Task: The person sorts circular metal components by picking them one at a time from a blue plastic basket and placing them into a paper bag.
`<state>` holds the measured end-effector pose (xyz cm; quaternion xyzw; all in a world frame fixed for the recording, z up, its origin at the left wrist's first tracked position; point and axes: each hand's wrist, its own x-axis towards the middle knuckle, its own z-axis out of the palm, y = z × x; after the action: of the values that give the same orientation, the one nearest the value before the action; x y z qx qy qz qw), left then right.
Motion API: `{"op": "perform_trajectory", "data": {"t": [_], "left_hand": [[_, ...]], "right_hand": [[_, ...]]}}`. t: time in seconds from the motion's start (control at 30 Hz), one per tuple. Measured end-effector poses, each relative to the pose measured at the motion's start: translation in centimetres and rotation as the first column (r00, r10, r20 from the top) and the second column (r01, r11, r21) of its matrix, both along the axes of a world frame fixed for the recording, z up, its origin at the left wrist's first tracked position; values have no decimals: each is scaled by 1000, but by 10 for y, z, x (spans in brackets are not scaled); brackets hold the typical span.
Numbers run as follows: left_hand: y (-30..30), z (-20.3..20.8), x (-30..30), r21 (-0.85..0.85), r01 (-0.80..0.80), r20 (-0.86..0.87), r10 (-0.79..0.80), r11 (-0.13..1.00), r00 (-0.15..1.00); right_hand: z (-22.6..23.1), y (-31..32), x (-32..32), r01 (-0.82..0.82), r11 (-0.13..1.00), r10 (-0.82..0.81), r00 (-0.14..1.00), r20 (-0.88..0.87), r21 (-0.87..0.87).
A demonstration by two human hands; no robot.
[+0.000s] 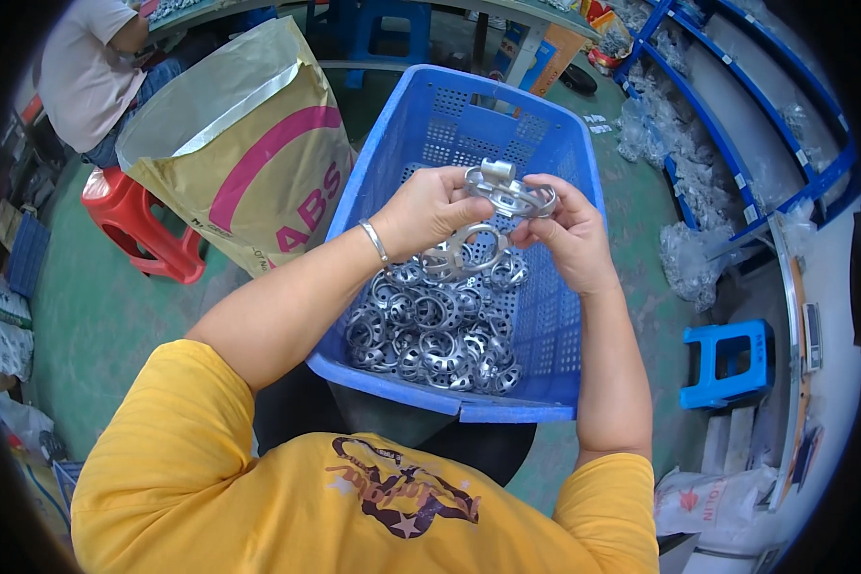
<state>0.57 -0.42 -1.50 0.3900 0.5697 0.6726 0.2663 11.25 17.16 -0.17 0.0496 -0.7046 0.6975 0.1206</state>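
Above a deep blue perforated plastic basket (392, 390), both my hands hold a silvery ring-shaped part (512, 199) with a short cylindrical piece on top. My left hand (426, 209), a bangle at its wrist, pinches the part's left side. At its right side, the fingers and thumb of my right hand (569, 234) are closed on it. Just below hangs or lies another silvery ring (480, 251); whether it is joined to the held part I cannot tell. Many similar silvery ring parts (440, 335) are heaped in the basket's near half.
A large open tan sack (258, 153) stands left of the basket, near a red stool (143, 230) where a person (86, 77) sits. Blue shelving (737, 77) with bagged parts curves along the right. A blue stool (727, 364) stands at right; a table (354, 65) crosses behind.
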Motion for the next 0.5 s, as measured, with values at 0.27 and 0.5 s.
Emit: {"op": "perform_trajectory", "data": {"t": [0.27,0.5], "left_hand": [[-2,10,0,-79,158,273,-131,984,953],[2,-5,-3,-125,37,-167,-58,991,984]], "right_hand": [[-1,3,-3,25,998,-35,983,-179,-58],[6,5,-2,88,961,-127,982,-137,-260]]}}
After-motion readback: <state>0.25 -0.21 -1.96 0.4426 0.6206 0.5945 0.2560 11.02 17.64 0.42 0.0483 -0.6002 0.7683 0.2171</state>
